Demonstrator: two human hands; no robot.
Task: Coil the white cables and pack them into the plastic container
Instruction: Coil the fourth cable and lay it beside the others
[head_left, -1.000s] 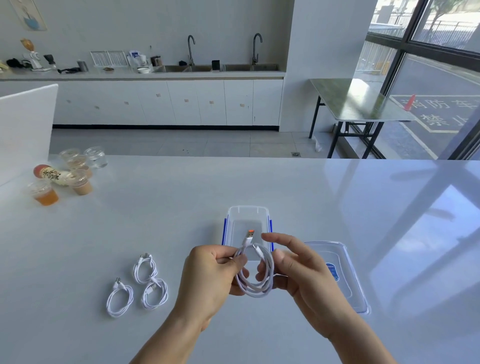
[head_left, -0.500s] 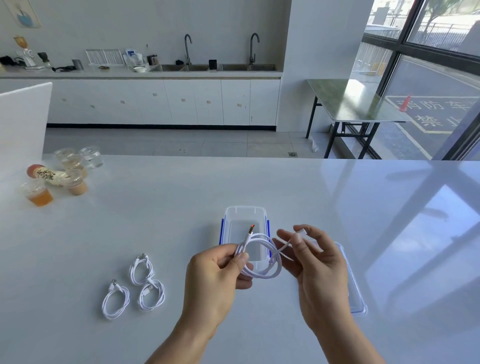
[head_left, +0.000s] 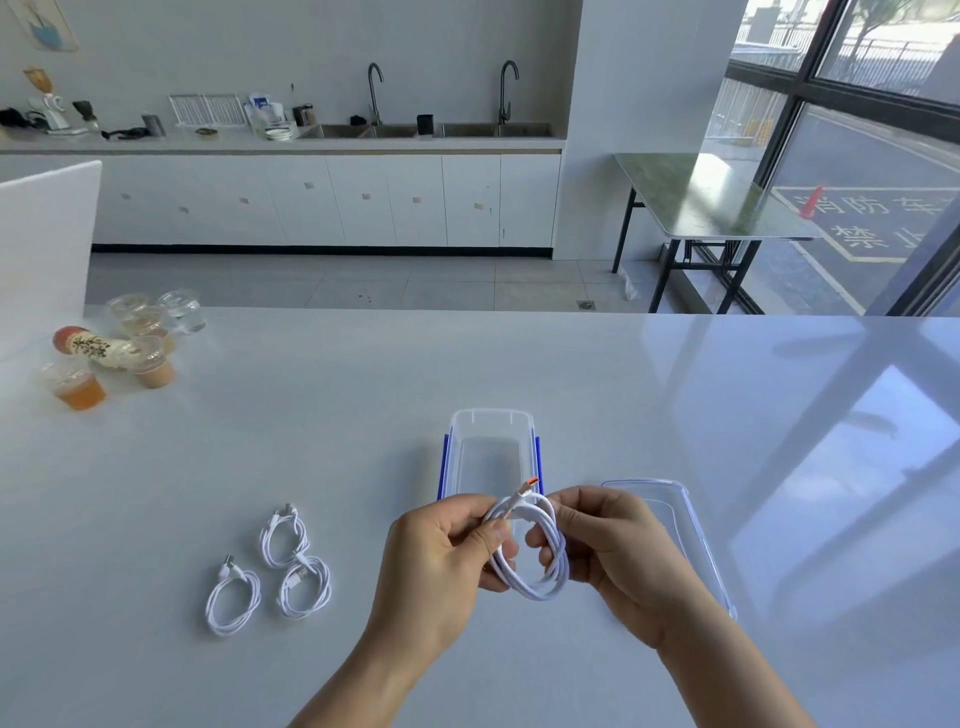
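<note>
A white cable (head_left: 540, 577) wound into a loop hangs between both hands, its orange-tipped plug pointing up. My left hand (head_left: 441, 561) pinches the loop's left side. My right hand (head_left: 613, 551) holds the loop's right side with fingers curled through it. Just behind the hands stands the open clear plastic container (head_left: 491, 421) with blue side clips; I see nothing inside it. Three coiled white cables lie on the table to the left: one (head_left: 283, 535), a second (head_left: 306, 587) touching it, and a third (head_left: 234, 597) nearest the front.
The container's clear lid (head_left: 691, 525) lies flat to the right of my right hand. Several plastic cups of drink (head_left: 78, 384) and a lying bottle (head_left: 91, 345) sit at the table's far left. A white board (head_left: 47, 244) stands beyond them.
My right hand has come back in from the right and closed on the loop. The loose cable end it held out is now wound into the coil.
</note>
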